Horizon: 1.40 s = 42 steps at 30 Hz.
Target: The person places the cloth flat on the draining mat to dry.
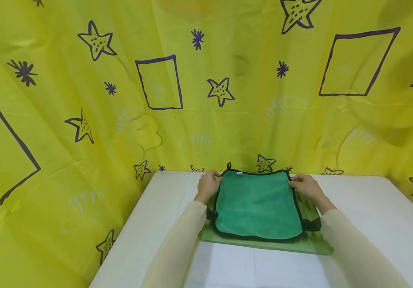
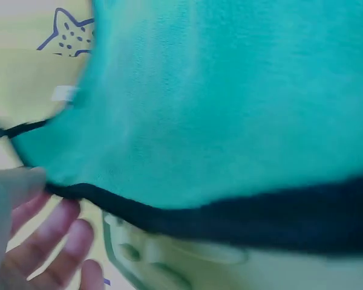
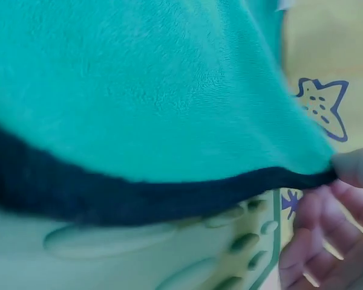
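A green towel (image 1: 258, 204) with a black border and a small hanging loop is spread between my two hands over a light green patterned mat (image 1: 264, 243). My left hand (image 1: 209, 185) pinches its far left edge near the loop corner. At the far right edge my right hand (image 1: 306, 186) pinches the border between thumb and fingers. In the left wrist view the thumb of the left hand (image 2: 45, 235) lies over the black border, fingers beneath. The right wrist view shows the right hand (image 3: 336, 220) gripping the corner, with the mat's leaf-like pattern below the towel.
The mat lies on a white table (image 1: 170, 200) whose far edge meets a yellow curtain (image 1: 206, 132) printed with stars and frames. A small white tag (image 1: 239, 173) sits on the towel's far edge. Black wrist bands (image 1: 311, 225) are on both wrists.
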Available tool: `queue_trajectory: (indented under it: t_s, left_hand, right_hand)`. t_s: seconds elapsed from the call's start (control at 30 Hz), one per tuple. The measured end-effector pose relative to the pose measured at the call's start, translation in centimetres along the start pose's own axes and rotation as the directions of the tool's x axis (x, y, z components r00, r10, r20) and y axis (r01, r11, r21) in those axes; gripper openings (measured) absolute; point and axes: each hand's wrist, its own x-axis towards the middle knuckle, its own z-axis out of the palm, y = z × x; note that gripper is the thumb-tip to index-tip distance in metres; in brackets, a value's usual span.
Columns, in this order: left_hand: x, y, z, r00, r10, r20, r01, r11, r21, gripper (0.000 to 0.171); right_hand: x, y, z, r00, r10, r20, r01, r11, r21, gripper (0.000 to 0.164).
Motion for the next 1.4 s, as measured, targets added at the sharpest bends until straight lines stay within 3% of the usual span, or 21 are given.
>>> queue_trajectory:
  t_s: [0.13,0.27,0.33,0.47,0.63,0.77,0.93,1.07,1.2,1.27,1.4]
  left_hand:
    - [-0.5,-0.6,0.3,0.997,-0.010,0.083,0.007,0.999,0.038,0.020]
    - [-1.0,-1.1,0.4,0.996,-0.001,0.085,-0.003,0.999,0.040,0.023]
    - [-1.2,-1.3,0.4,0.996,0.010,0.088,-0.014,0.999,0.044,0.024]
    - [-2.0,-1.7,0.1,0.992,0.044,0.118,-0.050,0.997,0.052,0.030]
    - [-3.6,-2.2,-0.6,0.985,0.073,0.155,-0.077,0.997,0.025,0.039]
    - [-4.7,-2.9,-1.1,0.976,0.110,0.187,-0.109,0.994,-0.017,0.041]
    - [-5.9,-3.9,-2.0,0.935,0.203,0.290,-0.196,0.979,-0.053,0.029]
    - [-6.8,-4.1,-2.7,0.889,0.261,0.377,-0.260,0.964,-0.053,0.031]
    - [-7.6,-4.2,-3.3,0.861,0.280,0.425,-0.282,0.958,-0.059,0.031]
    - [-7.8,-4.1,-3.6,0.852,0.280,0.442,-0.284,0.957,-0.060,0.032]
    - [-8.1,-3.9,-3.9,0.828,0.283,0.484,-0.301,0.953,-0.042,0.029]
  right_hand:
    - [-0.3,0.6,0.3,0.996,0.005,0.091,-0.005,1.000,0.008,0.039]
    - [-0.9,1.1,0.5,0.989,0.005,0.148,-0.012,0.999,0.048,0.024]
    - [-1.4,1.2,0.5,0.984,0.003,0.176,-0.016,0.997,0.069,0.026]
    - [-2.5,1.4,0.5,0.980,0.011,0.199,-0.027,0.996,0.080,0.022]
    - [-3.9,1.5,0.5,0.978,0.057,0.200,-0.079,0.992,0.102,0.035]
    - [-5.2,1.7,0.3,0.978,0.040,0.204,-0.069,0.988,0.137,0.026]
    - [-6.4,2.2,-0.1,0.958,-0.080,0.274,0.026,0.980,0.198,0.023]
    - [-7.1,2.4,-0.5,0.907,-0.201,0.371,0.128,0.969,0.212,0.027]
    - [-7.5,2.2,-0.6,0.858,-0.263,0.441,0.180,0.958,0.222,0.027]
    - [-7.6,2.1,-0.6,0.850,-0.267,0.454,0.192,0.960,0.205,0.026]
    - [-7.9,2.3,-0.6,0.855,-0.264,0.447,0.221,0.964,0.148,0.023]
